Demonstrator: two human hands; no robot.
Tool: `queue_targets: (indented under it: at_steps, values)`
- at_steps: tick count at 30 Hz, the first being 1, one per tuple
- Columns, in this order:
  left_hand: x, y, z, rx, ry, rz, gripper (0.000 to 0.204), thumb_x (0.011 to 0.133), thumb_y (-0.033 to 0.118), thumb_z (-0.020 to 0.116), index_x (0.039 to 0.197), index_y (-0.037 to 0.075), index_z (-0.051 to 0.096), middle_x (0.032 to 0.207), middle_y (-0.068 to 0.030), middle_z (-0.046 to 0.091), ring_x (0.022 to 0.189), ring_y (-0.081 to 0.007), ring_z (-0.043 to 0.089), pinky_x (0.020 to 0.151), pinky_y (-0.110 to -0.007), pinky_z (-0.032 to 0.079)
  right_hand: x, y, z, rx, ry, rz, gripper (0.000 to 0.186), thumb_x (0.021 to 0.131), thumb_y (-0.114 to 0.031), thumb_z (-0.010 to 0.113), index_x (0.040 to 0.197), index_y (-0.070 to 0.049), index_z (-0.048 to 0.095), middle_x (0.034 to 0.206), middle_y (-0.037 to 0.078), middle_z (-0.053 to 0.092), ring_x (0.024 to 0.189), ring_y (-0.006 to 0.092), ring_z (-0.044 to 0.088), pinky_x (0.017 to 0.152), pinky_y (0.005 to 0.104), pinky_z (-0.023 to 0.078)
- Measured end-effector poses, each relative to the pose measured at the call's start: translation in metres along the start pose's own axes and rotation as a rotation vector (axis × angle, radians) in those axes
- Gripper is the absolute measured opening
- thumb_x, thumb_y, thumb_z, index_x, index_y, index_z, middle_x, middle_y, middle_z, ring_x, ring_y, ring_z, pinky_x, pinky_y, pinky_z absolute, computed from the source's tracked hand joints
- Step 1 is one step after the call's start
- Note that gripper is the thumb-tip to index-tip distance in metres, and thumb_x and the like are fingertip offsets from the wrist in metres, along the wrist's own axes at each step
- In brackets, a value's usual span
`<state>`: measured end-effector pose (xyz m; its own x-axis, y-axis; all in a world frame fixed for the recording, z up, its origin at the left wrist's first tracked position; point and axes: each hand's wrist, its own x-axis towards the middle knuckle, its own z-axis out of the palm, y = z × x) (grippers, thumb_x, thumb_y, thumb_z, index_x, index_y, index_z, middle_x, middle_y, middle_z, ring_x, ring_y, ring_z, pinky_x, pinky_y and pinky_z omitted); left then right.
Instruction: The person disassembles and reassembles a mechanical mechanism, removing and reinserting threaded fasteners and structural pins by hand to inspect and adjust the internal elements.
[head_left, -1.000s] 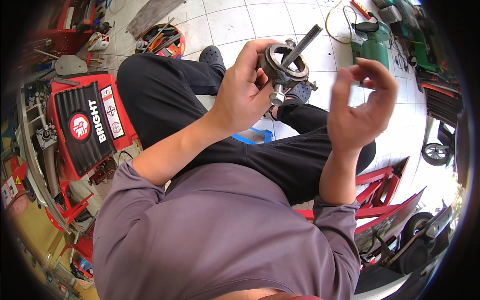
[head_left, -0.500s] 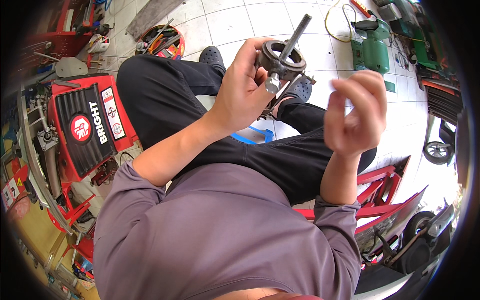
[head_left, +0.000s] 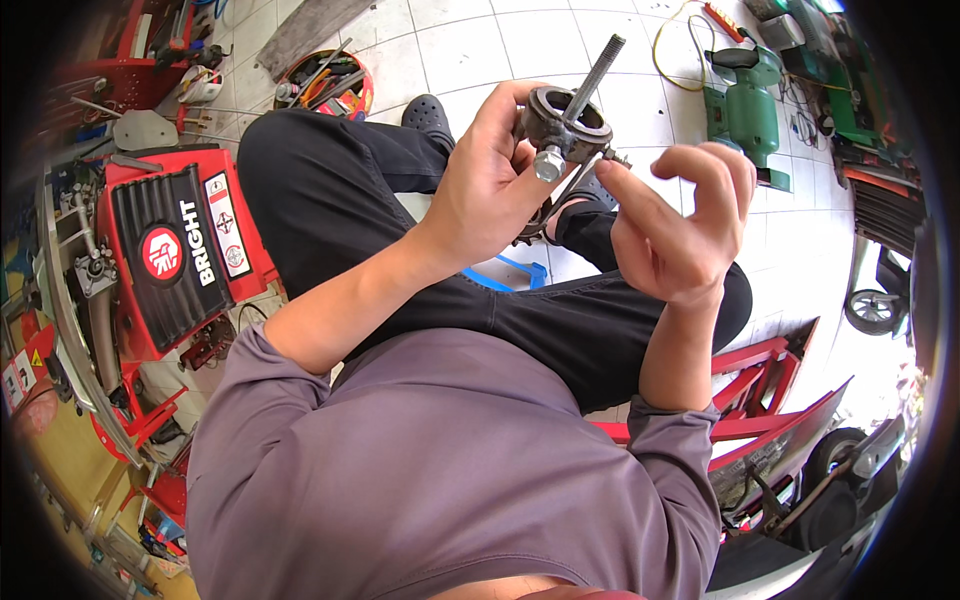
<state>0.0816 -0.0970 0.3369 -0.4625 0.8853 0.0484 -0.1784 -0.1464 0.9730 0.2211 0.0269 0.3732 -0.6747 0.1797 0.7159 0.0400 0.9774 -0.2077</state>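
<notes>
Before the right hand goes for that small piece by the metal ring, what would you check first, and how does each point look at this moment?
1. Left hand has a firm hold on the metal ring part: ok, fingers wrap its side.
2. Long threaded bolt seated through the ring: ok, its hex head shows below and the thread sticks out above.
3. Right hand free to pinch: ok, index finger points at the small piece beside the ring, nothing in the palm.
4. Small piece attached or loose: cannot tell, too small.
5. Part held over the lap rather than bare tiled floor: ok, though a dropped piece might still roll off.
</notes>
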Motion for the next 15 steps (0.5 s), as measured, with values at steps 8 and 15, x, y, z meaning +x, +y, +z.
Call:
queue_targets:
  at_steps: [8,15]
  values:
    - [0.001,-0.002,0.000,0.016,-0.016,-0.004,0.036,0.089,0.012,0.062,0.120,0.004,0.046,0.094,-0.0027,0.057,0.066,-0.0001,0.050,0.052,-0.015,0.045,0.001,-0.001,-0.005,0.065,-0.014,0.007,0.042,0.051,-0.008,0.061,0.090,-0.016,0.074,0.077,0.003,0.049,0.073,0.0203,0.049,0.070,0.0327,0.039]
    - [0.001,-0.001,0.000,0.034,-0.024,-0.016,0.036,0.090,0.013,0.062,0.120,0.004,0.045,0.095,-0.0032,0.057,0.062,-0.0002,0.050,0.051,-0.015,0.045,0.003,0.002,-0.011,0.028,0.078,0.114,0.038,0.055,-0.001,0.061,0.090,-0.009,0.073,0.077,0.004,0.050,0.070,0.0212,0.048,0.070,0.0338,0.039]
